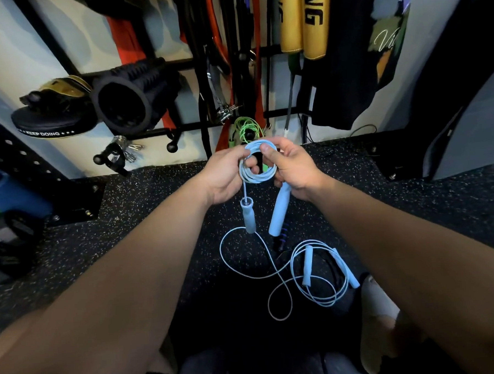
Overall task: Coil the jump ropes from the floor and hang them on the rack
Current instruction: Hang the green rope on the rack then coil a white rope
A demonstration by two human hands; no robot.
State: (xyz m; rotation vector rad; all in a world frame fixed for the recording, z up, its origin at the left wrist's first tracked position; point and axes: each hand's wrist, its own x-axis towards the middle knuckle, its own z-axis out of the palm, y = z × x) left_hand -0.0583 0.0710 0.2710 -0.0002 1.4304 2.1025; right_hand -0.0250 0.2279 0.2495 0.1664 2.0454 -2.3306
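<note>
Both the left hand (pixel 225 173) and right hand (pixel 292 167) pinch a coiled light-blue jump rope (pixel 256 163), its two handles (pixel 280 211) dangling above another rope (pixel 302 275) on the floor (pixel 156 220).

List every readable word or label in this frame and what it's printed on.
"KEEP DOING": rim of the black round pad, left.
"NG", end of a cut-off word: gold padded stick.
Script starting "Vi": black hanging cloth, rest unreadable.
Second gold stick: letters cut off, unreadable.
</note>
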